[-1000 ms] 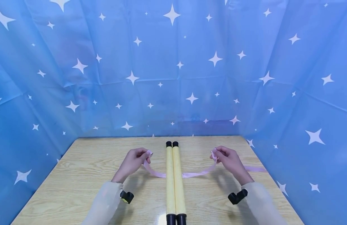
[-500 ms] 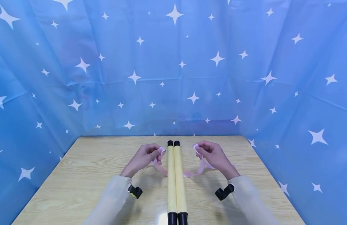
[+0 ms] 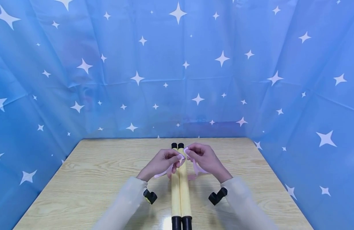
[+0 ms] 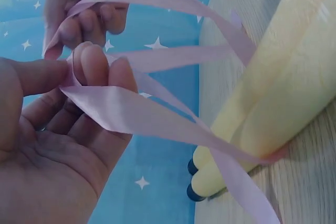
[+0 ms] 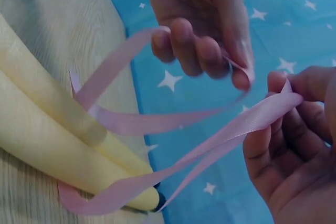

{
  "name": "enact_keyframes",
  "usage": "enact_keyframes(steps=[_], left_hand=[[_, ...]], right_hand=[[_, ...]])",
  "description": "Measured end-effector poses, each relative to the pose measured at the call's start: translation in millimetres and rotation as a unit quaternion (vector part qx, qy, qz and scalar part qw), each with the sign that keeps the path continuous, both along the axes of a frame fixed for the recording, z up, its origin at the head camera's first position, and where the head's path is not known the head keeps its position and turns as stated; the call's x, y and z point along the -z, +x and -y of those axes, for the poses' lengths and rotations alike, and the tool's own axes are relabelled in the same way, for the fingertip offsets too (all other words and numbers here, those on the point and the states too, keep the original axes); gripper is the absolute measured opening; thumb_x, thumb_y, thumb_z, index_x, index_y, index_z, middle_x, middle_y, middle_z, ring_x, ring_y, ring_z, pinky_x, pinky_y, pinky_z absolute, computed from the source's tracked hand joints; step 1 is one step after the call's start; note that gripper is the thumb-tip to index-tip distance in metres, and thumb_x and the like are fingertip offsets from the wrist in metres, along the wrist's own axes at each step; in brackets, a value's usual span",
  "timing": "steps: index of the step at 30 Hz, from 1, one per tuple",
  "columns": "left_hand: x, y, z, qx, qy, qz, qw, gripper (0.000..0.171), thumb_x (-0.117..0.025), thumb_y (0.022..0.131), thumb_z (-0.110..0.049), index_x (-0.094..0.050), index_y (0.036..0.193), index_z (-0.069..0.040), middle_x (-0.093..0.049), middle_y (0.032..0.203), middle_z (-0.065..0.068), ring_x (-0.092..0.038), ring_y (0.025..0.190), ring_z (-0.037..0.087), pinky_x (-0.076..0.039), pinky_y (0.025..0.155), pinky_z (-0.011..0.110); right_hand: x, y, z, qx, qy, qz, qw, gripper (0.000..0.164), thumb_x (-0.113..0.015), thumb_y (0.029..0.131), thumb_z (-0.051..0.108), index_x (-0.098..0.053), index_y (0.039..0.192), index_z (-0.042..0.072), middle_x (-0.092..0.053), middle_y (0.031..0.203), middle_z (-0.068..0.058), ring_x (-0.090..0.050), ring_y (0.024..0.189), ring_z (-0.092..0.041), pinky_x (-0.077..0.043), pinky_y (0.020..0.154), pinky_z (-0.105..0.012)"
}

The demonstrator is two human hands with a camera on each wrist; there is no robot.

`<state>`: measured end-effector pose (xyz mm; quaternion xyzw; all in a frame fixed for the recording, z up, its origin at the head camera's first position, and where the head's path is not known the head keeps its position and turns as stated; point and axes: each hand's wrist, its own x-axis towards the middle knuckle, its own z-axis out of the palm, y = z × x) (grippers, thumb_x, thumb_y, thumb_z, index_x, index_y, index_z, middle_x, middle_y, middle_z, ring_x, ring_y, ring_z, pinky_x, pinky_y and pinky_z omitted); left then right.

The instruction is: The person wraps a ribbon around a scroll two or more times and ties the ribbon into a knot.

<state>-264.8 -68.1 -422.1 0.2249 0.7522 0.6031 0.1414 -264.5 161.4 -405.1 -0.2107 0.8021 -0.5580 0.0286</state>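
Two pale yellow rolls [image 3: 184,195] with black end caps lie side by side, pointing away from me, in the middle of the table. A pink ribbon [image 4: 142,114] passes beneath both rolls and rises on either side. Between thumb and fingers my left hand [image 3: 163,161] pinches one side of the ribbon above the rolls. My right hand [image 3: 207,158] pinches the other side just to the right. In the right wrist view the ribbon [image 5: 210,145] runs up from under the rolls to the fingertips, its loose lengths hanging. The hands are close together but apart.
The wood-grain table [image 3: 108,169] extends to both sides of the rolls. A blue curtain [image 3: 171,64] with white stars stands behind it and along both sides. Each forearm carries a small black camera [image 3: 218,196] at the wrist.
Both hands have moved inward from the sides, bringing the two held parts of the ribbon together above the rolls. The rolls stay in place.
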Motion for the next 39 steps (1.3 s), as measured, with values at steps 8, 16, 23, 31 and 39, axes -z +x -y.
enact_keyframes(steps=[8, 16, 23, 31, 39], left_hand=[[1.0, 3.3, -5.7, 0.002, -0.002, -0.009, 1.0000, 0.024, -0.058, 0.106, -0.020, -0.073, 0.108, -0.001, -0.064, 0.078, 0.004, -0.062, 0.062, 0.015, -0.057, 0.063, 0.046], [4.4, 6.5, -5.8, -0.003, 0.005, -0.004, 1.0000, 0.022, -0.061, 0.103, -0.023, -0.073, 0.108, -0.006, -0.066, 0.075, 0.005, -0.063, 0.064, 0.018, -0.056, 0.067, 0.039], [7.9, 4.8, -7.2, -0.021, 0.034, -0.002, 0.9992, 0.027, -0.066, 0.101, -0.035, -0.075, 0.104, -0.010, -0.067, 0.077, 0.004, -0.064, 0.063, 0.015, -0.049, 0.051, 0.030], [8.1, 3.7, -6.0, -0.032, 0.028, -0.018, 0.9989, 0.021, -0.063, 0.104, -0.024, -0.075, 0.105, -0.007, -0.069, 0.081, 0.008, -0.063, 0.065, 0.013, -0.059, 0.066, 0.040], [6.6, 1.3, 0.6, -0.054, 0.018, -0.044, 0.9974, 0.021, -0.064, 0.103, -0.021, -0.072, 0.099, -0.003, -0.066, 0.078, 0.002, -0.062, 0.067, 0.012, -0.058, 0.067, 0.036]], right_hand=[[2.5, 8.1, 8.8, -0.007, 0.018, 0.014, 1.000, 0.025, -0.067, 0.100, 0.038, -0.077, 0.113, 0.020, -0.077, 0.102, -0.005, -0.070, 0.091, -0.029, -0.055, 0.077, -0.029], [5.3, 12.0, 6.4, 0.014, 0.043, -0.002, 0.999, 0.028, -0.073, 0.095, 0.039, -0.076, 0.119, 0.024, -0.072, 0.080, -0.004, -0.063, 0.069, -0.017, -0.051, 0.062, -0.026], [7.6, 10.2, 5.6, -0.028, 0.077, -0.014, 0.997, 0.031, -0.072, 0.097, 0.027, -0.070, 0.128, 0.021, -0.071, 0.077, -0.004, -0.061, 0.064, -0.017, -0.051, 0.056, -0.025], [10.4, 4.6, -0.3, -0.083, 0.105, 0.041, 0.990, 0.028, -0.065, 0.101, 0.036, -0.070, 0.122, 0.018, -0.069, 0.081, -0.005, -0.058, 0.064, -0.013, -0.051, 0.057, -0.027], [13.4, -2.4, -11.3, -0.122, 0.121, 0.022, 0.985, 0.017, -0.060, 0.102, 0.023, -0.073, 0.100, 0.013, -0.069, 0.085, -0.010, -0.057, 0.070, -0.019, -0.050, 0.061, -0.026]])
